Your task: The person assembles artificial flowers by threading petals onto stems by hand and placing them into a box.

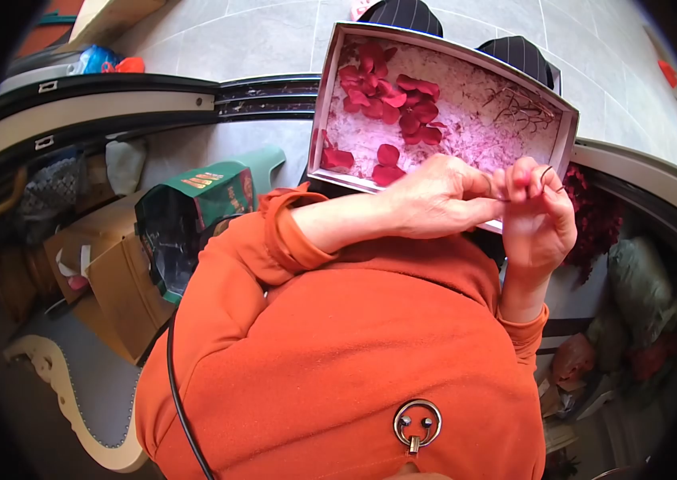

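My left hand point(438, 200) reaches across in front of my body, its thumb and fingers pinched together at the fingertips of my other hand. My right hand point(538, 210) is raised with curled fingers, and a short, thin dark strand shows at them. What the left fingertips pinch is too small to make out. Just beyond both hands, a shallow white box point(442, 172) rests on my lap. Inside it lie several dark red fabric petals point(386, 96), mostly at the left, and a tangle of thin dark stems point(522, 110) at the right.
A heap of dark red petals point(594, 212) is to the right of the box. On the left stand a green bag point(210, 188) and a cardboard box point(118, 272). Sliding door tracks point(266, 98) cross the floor. Plastic bags point(642, 288) lie at the right.
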Demonstrator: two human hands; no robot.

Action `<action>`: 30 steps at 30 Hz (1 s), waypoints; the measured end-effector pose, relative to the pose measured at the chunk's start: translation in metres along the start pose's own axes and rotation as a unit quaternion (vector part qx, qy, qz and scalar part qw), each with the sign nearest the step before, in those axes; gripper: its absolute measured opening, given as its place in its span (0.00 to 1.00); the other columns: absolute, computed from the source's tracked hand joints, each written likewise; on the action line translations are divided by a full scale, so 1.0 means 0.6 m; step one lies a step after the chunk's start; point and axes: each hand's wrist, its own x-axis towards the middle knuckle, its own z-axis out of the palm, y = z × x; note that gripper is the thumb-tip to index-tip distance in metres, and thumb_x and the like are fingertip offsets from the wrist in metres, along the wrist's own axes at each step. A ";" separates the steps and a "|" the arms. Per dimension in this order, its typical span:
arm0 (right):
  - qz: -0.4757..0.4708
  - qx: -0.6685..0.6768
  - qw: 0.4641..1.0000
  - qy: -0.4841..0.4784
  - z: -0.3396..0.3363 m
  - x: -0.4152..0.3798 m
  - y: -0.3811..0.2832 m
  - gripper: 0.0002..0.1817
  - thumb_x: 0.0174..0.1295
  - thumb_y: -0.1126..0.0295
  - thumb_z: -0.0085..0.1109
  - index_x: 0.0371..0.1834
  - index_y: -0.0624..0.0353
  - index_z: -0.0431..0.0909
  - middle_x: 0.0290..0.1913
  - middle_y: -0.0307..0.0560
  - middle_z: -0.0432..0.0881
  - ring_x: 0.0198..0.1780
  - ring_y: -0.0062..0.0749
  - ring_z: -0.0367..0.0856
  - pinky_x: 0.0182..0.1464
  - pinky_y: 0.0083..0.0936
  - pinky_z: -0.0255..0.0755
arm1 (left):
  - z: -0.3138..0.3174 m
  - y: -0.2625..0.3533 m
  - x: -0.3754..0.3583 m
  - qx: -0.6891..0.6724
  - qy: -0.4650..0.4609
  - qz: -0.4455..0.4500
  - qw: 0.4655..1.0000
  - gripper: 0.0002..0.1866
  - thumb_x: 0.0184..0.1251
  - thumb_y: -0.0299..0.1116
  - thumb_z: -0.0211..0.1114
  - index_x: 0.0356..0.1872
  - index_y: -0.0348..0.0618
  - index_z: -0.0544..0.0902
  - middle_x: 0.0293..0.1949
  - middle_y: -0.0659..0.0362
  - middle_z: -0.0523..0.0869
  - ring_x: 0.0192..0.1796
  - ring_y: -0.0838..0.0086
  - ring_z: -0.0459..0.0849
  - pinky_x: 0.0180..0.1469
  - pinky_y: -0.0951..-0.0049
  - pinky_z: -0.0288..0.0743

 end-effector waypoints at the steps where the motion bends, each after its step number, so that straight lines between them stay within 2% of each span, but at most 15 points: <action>1: 0.002 0.037 0.999 -0.037 -0.004 0.002 -0.003 0.08 0.61 0.68 0.51 0.30 0.63 0.71 0.37 0.51 0.75 0.32 0.26 0.67 0.46 0.27 0.62 | -0.010 -0.010 -0.002 0.000 -0.003 -0.001 1.000 0.09 0.67 0.35 0.63 0.37 0.40 0.84 0.26 0.60 0.83 0.24 0.78 0.82 0.28 0.77 0.76; 2: -0.007 0.007 1.000 -0.014 0.000 0.002 -0.009 0.07 0.61 0.71 0.52 0.32 0.63 0.72 0.31 0.48 0.74 0.26 0.21 0.65 0.36 0.22 0.62 | -0.021 -0.019 -0.008 0.174 0.075 0.088 0.978 0.10 0.65 0.36 0.66 0.36 0.40 0.83 0.26 0.59 0.84 0.25 0.74 0.83 0.28 0.74 0.77; 3: -0.010 0.009 1.000 -0.010 -0.003 0.000 -0.010 0.07 0.61 0.71 0.52 0.32 0.63 0.72 0.31 0.48 0.74 0.26 0.21 0.65 0.36 0.22 0.62 | -0.033 -0.024 -0.013 0.339 0.149 0.175 0.912 0.11 0.62 0.38 0.69 0.36 0.40 0.82 0.26 0.57 0.84 0.25 0.69 0.84 0.29 0.72 0.77; 5: -0.023 -0.162 0.985 0.051 -0.008 -0.006 -0.010 0.05 0.61 0.74 0.52 0.33 0.64 0.74 0.27 0.44 0.74 0.24 0.17 0.64 0.27 0.15 0.58 | -0.054 -0.024 -0.019 0.475 0.222 0.094 0.846 0.16 0.57 0.42 0.72 0.36 0.42 0.79 0.29 0.55 0.84 0.29 0.62 0.85 0.31 0.68 0.78; 6: -0.009 -0.213 0.976 0.053 -0.003 -0.008 -0.008 0.04 0.62 0.75 0.53 0.34 0.64 0.75 0.25 0.39 0.75 0.23 0.13 0.63 0.23 0.11 0.52 | -0.061 -0.022 -0.021 0.505 0.233 0.071 0.828 0.18 0.55 0.44 0.73 0.37 0.43 0.78 0.30 0.56 0.82 0.32 0.62 0.85 0.33 0.66 0.79; 13: 0.042 -0.368 0.928 0.047 0.029 -0.003 0.018 0.05 0.65 0.74 0.57 0.36 0.65 0.78 0.26 0.30 0.73 0.27 0.09 0.65 0.29 0.10 0.59 | -0.083 -0.043 -0.011 0.539 0.273 0.078 0.793 0.09 0.57 0.33 0.70 0.37 0.44 0.82 0.32 0.55 0.82 0.32 0.60 0.84 0.34 0.66 0.79; 15: 0.040 -0.388 0.919 0.047 0.036 0.000 0.021 0.04 0.65 0.74 0.58 0.37 0.65 0.78 0.26 0.29 0.73 0.27 0.08 0.64 0.29 0.10 0.59 | -0.090 -0.038 -0.012 0.411 0.307 0.147 0.846 0.10 0.56 0.30 0.71 0.39 0.44 0.84 0.29 0.55 0.83 0.29 0.67 0.83 0.33 0.72 0.77; 16: 0.019 -0.411 0.910 0.043 0.043 0.002 0.024 0.04 0.65 0.74 0.58 0.37 0.65 0.78 0.26 0.29 0.73 0.27 0.08 0.65 0.28 0.10 0.60 | -0.088 -0.028 -0.014 0.333 0.290 0.124 0.889 0.10 0.60 0.28 0.70 0.42 0.41 0.84 0.28 0.59 0.84 0.26 0.78 0.79 0.31 0.80 0.73; 17: -0.001 -0.434 0.900 0.037 0.046 0.005 0.027 0.04 0.65 0.74 0.58 0.37 0.64 0.78 0.26 0.29 0.73 0.27 0.08 0.65 0.28 0.11 0.60 | -0.083 -0.022 -0.015 0.332 0.288 0.124 0.890 0.10 0.60 0.28 0.70 0.42 0.41 0.84 0.28 0.59 0.84 0.26 0.78 0.79 0.31 0.80 0.73; 18: -0.033 -0.458 0.888 0.020 0.044 0.008 0.030 0.04 0.65 0.75 0.58 0.38 0.65 0.78 0.26 0.31 0.74 0.26 0.11 0.67 0.28 0.13 0.63 | -0.079 -0.019 -0.015 0.130 0.251 0.081 0.956 0.09 0.62 0.29 0.69 0.42 0.39 0.84 0.28 0.61 0.84 0.26 0.82 0.77 0.30 0.83 0.72; 19: -0.032 -0.458 0.888 0.020 0.044 0.011 0.035 0.04 0.65 0.75 0.58 0.38 0.65 0.78 0.26 0.31 0.74 0.26 0.11 0.67 0.28 0.13 0.63 | -0.076 -0.015 -0.017 -0.080 0.203 0.033 0.975 0.08 0.65 0.29 0.68 0.42 0.38 0.84 0.29 0.63 0.84 0.27 0.86 0.76 0.29 0.85 0.70; 20: -0.065 -0.476 0.877 0.011 0.044 0.013 0.040 0.04 0.65 0.75 0.59 0.38 0.65 0.78 0.26 0.33 0.75 0.26 0.12 0.69 0.29 0.13 0.65 | -0.072 -0.009 -0.020 -0.135 0.187 0.004 0.973 0.08 0.67 0.29 0.66 0.42 0.37 0.84 0.30 0.64 0.85 0.27 0.87 0.75 0.27 0.87 0.67; 22: -0.123 -0.480 0.869 -0.014 0.046 0.017 0.046 0.04 0.64 0.76 0.59 0.38 0.65 0.78 0.27 0.39 0.79 0.27 0.16 0.75 0.31 0.16 0.70 | -0.064 -0.005 -0.025 -0.191 0.164 -0.031 0.967 0.08 0.67 0.30 0.66 0.42 0.37 0.84 0.30 0.64 0.85 0.26 0.88 0.74 0.27 0.87 0.67; 25: -0.122 -0.481 0.868 -0.004 0.039 0.015 0.050 0.04 0.64 0.76 0.59 0.38 0.65 0.78 0.29 0.40 0.81 0.29 0.17 0.77 0.32 0.17 0.71 | -0.057 -0.009 -0.025 -0.242 0.133 -0.068 0.959 0.08 0.67 0.31 0.66 0.43 0.39 0.84 0.30 0.64 0.85 0.25 0.89 0.73 0.26 0.87 0.65; 30: -0.134 -0.531 0.837 0.007 0.032 0.013 0.049 0.05 0.62 0.77 0.61 0.39 0.65 0.78 0.29 0.43 0.82 0.28 0.21 0.79 0.32 0.19 0.73 | -0.048 -0.012 -0.022 -0.273 0.149 -0.058 0.949 0.08 0.68 0.33 0.65 0.41 0.40 0.83 0.32 0.64 0.85 0.29 0.86 0.79 0.30 0.85 0.74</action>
